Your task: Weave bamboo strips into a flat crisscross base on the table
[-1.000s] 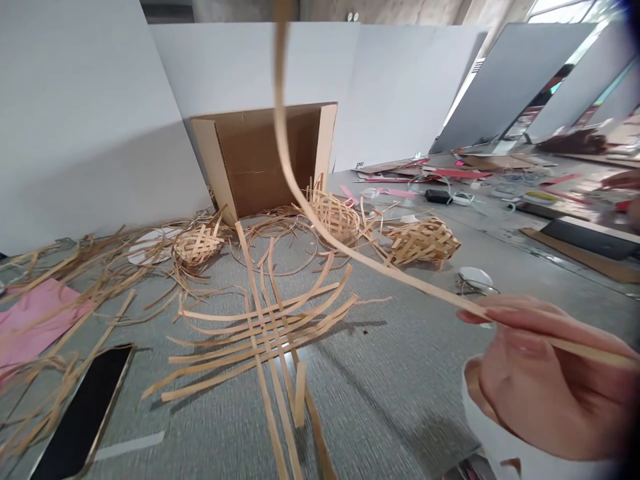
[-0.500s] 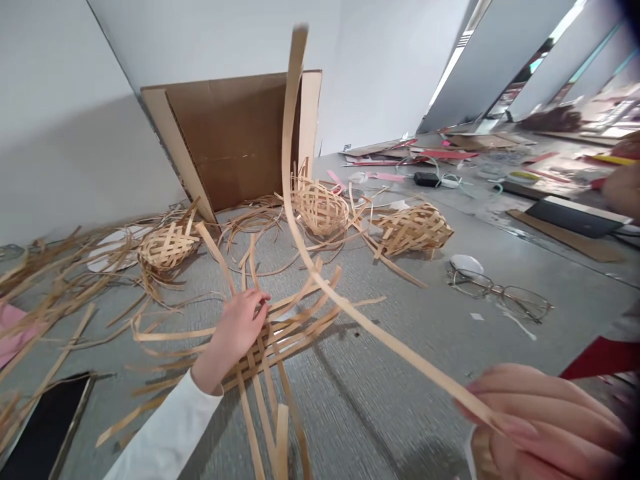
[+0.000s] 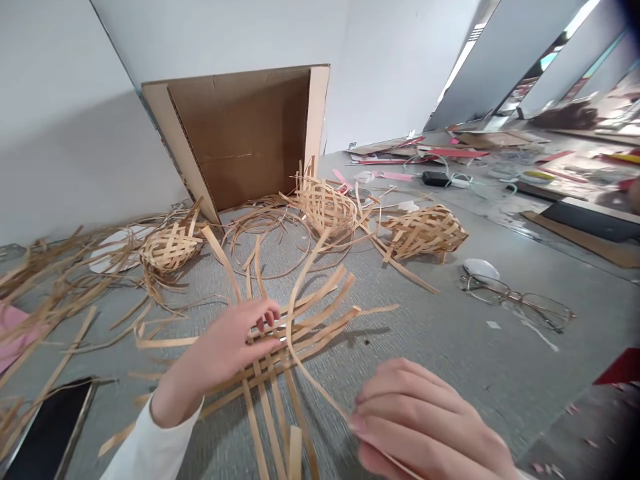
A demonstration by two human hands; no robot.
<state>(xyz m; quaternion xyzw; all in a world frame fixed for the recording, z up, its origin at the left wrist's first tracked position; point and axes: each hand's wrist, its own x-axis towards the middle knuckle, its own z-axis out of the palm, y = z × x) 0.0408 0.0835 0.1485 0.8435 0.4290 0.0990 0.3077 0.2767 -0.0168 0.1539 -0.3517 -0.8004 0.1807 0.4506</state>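
Nearest, to the right of and below the lattice [image 3: 270,371], the right hand [image 3: 417,417] is closed in a pinch on a loose strip [image 3: 299,280], thin, flat and smooth. The strip leaves the fingertips and bows up in a long curve over the lattice's right part. The left hand [image 3: 235,343], in a white sleeve [image 3: 157,443], reaches over the lattice's middle with fingers curled and a narrow gap to the thumb; whether it touches the strips there, I cannot tell.

The lattice lies on the grey, finely ribbed bench [image 3: 410,323]: pale tan strips crossing over and under, their long ends splayed and some curling up. Left of it lies a flat phone [image 3: 50,427] with a glossy black face, and farther out a pink sheet [image 3: 14,333], partly under tangled strips [image 3: 65,287]. To its right are wire-framed glasses [image 3: 510,295] — thin metal rims, clear lenses — beside a small white disc [image 3: 481,269].

Beyond the lattice sit three rounded, open-weave forms: a left one [image 3: 173,248], a middle one [image 3: 327,207] and a right one [image 3: 427,230]. Farther back stands an open brown cardboard box [image 3: 250,140], against smooth pale panels [image 3: 395,60].
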